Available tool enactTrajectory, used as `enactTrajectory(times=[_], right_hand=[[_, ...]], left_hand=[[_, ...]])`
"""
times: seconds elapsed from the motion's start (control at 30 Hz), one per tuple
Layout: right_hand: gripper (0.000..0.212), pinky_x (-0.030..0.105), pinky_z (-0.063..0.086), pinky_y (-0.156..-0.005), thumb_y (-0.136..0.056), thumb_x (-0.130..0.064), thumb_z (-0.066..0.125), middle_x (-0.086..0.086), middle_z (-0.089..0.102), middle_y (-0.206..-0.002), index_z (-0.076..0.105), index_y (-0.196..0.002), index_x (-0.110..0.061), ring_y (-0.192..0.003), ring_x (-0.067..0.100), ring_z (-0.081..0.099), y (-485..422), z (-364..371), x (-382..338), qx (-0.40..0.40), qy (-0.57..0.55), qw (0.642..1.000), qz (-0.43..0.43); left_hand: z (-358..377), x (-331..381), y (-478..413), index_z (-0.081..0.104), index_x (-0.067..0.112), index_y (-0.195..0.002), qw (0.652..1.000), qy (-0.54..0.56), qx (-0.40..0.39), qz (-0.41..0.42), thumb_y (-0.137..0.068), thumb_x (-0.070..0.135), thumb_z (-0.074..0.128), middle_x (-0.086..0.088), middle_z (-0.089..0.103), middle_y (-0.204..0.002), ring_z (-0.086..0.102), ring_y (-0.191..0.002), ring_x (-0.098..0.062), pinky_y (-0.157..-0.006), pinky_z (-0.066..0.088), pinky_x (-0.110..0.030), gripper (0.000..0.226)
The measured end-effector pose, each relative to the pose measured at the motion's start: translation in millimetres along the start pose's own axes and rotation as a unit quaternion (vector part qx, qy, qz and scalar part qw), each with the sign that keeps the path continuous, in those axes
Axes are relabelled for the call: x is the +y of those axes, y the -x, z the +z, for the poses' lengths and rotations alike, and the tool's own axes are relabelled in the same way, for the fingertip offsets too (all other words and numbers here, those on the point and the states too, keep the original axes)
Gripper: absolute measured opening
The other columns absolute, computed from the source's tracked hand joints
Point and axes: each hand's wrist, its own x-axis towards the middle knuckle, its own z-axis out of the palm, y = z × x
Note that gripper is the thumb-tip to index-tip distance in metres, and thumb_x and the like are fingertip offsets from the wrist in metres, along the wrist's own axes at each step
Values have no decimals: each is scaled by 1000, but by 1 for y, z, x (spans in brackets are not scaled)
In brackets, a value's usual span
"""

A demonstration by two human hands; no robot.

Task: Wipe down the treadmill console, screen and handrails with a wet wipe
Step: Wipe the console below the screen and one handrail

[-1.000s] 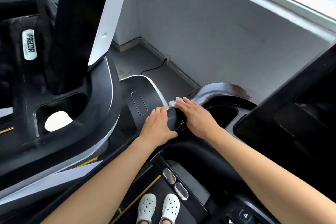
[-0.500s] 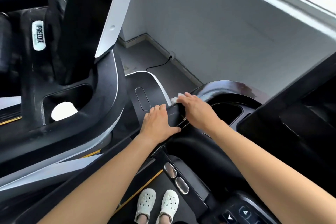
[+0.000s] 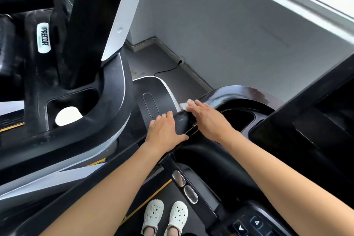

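Work is at the far left corner of the console (image 3: 239,93); the right hand (image 3: 208,120) presses the wet wipe (image 3: 184,105) flat on the glossy rim, fingers straight, white edge showing past the fingertips; the left hand (image 3: 164,132) lies just beside it on the same edge, fingers relaxed, gripping nothing. Wet sheen further along the rim suggests that stretch is done; the screen (image 3: 314,120), keypad (image 3: 249,225) and handrail (image 3: 204,195) probably remain, though I cannot tell.
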Motion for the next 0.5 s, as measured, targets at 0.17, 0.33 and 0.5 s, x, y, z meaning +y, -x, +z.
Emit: enactTrajectory(times=[0.17, 0.33, 0.5], right_hand=[[71, 35, 38, -109, -79, 10, 34, 3, 45, -139, 45, -144, -15, -128, 28, 43, 10, -6, 14, 60, 32, 987, 149], [66, 43, 40, -114, -82, 6, 47, 4, 49, -150, 50, -144, -15, -145, 35, 37, 19, 7, -17, 43, 36, 995, 76], [53, 42, 51, -84, -85, 3, 55, -10, 61, -132, 63, -128, -27, -116, 37, 51, 25, -2, 14, 73, 59, 987, 129]], left_hand=[[0, 5, 2, 38, 9, -145, 1000, -12, 1, 4, -83, 70, 67, -7, 56, -137, 50, -129, -26, -107, 39, -41, 92], [4, 13, 4, 39, 11, -144, 999, 19, 18, 24, -86, 53, 72, -7, 50, -139, 47, -129, -27, -108, 39, -40, 78], [2, 16, 1, 43, 9, -140, 998, 27, 12, 57, -87, 42, 71, -7, 47, -135, 46, -126, -26, -105, 44, -38, 68]])
